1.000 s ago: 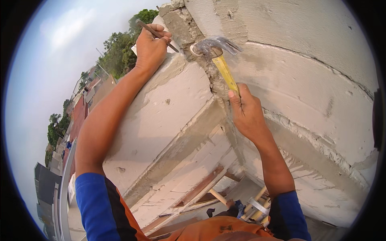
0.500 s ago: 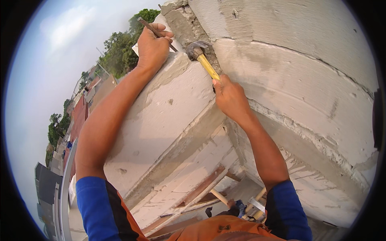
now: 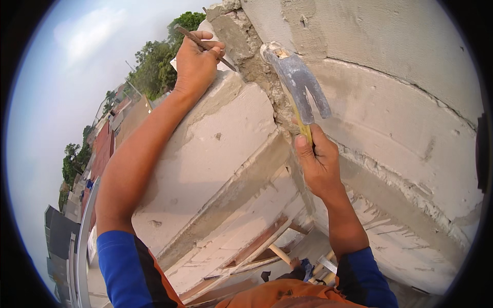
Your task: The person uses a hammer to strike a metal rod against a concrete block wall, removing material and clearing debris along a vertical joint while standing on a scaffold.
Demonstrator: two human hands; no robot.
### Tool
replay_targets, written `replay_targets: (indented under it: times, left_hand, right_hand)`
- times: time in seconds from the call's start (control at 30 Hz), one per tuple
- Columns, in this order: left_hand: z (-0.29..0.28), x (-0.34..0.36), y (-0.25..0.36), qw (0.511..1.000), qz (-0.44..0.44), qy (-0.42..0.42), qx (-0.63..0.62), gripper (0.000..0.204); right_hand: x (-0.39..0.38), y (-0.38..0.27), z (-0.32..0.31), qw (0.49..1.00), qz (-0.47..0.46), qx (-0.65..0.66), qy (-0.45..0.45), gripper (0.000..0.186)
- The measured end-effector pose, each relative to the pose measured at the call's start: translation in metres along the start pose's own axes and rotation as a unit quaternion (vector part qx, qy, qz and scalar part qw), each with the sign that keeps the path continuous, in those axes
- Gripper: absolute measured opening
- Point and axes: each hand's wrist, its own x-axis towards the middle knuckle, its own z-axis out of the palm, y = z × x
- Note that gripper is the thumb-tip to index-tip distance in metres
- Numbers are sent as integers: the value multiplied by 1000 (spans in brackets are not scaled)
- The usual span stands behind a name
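High on the pale block wall (image 3: 205,154), sky behind, the right hand (image 3: 319,164) grips the claw hammer (image 3: 298,84), now drawn back from its strike; the left hand (image 3: 197,64) still pinches the chisel (image 3: 203,45) against the mortar joint (image 3: 262,77).

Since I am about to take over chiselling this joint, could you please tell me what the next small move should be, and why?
Probably swing the grey claw hammer left onto the rusty steel rod. The right hand holds it raised; the left hand sets the rod's tip at the rough mortar joint between white blocks.
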Motion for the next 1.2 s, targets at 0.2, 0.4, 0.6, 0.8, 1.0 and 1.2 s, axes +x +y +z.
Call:
replay_targets:
  times: [0.2, 0.4, 0.6, 0.8, 1.0, 1.2]
  left_hand:
    - [4, -5, 8, 991, -13, -51, -120, 29]
    - [11, -1, 8, 991, -3, -79, -105, 17]
    - [6, -1, 7, 987, 30, -97, -126, 11]
    - [6, -5, 7, 963, -30, -201, -179, 14]
    - [13, -8, 6, 995, 79, -57, -9, 9]
    - [12, -11, 13, 994, 45, -90, -47, 13]
  right_hand:
    - [-123, 23, -51, 948, 274, 141, -84, 32]
    - [-255, 69, -68, 903, 416, 78, -68, 22]
    - [-250, 79, -85, 871, 482, 15, -93, 22]
    - [-175, 67, -80, 930, 337, -16, -148, 23]
    - [-152, 65, -77, 910, 363, -1, -202, 26]
    - [-163, 66, -75, 906, 383, 23, -176, 26]
